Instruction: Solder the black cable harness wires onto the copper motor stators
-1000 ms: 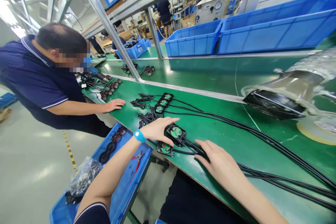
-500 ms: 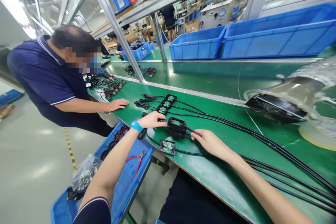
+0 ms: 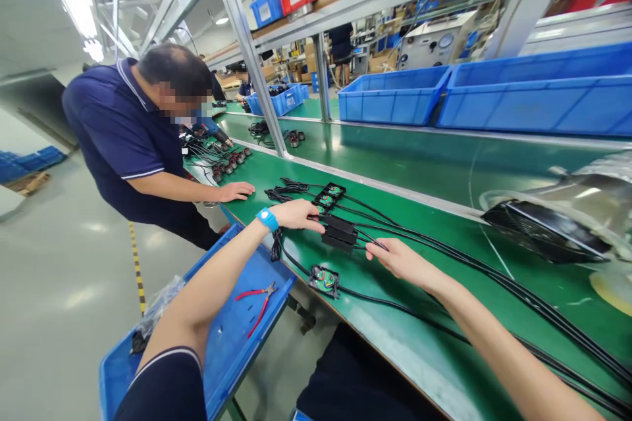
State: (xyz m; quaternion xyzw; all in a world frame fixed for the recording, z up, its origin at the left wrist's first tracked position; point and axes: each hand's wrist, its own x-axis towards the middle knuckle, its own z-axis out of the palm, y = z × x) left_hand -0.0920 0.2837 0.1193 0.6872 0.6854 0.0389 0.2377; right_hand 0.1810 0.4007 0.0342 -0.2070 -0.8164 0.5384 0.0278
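Observation:
Two black plastic boxes (image 3: 339, 233), side by side with dark faces up, are held just above the green bench. At their left end my left hand (image 3: 296, 215) is closed in a pinch on the black cable, its fingertips close to the boxes. My right hand (image 3: 401, 259) pinches the black cables (image 3: 364, 237) that leave the right end. Nearer me on the bench lies an open box with a green circuit board (image 3: 324, 281) and coloured wires, cabled at both ends. Behind my left hand, more open boxes with boards (image 3: 329, 196) sit in a row, partly hidden.
A co-worker's hand (image 3: 237, 191) rests on the bench at left. Below, a blue tray (image 3: 222, 368) holds red-handled cutters (image 3: 259, 306). Long black cables (image 3: 474, 256) run right. Blue bins (image 3: 390, 102) stand behind, and a plastic-wrapped fan-like unit (image 3: 548, 230) at right.
The held box has turned over, so its green board no longer shows and dark faces are up. Both hands keep their grip. The view has shifted slightly left.

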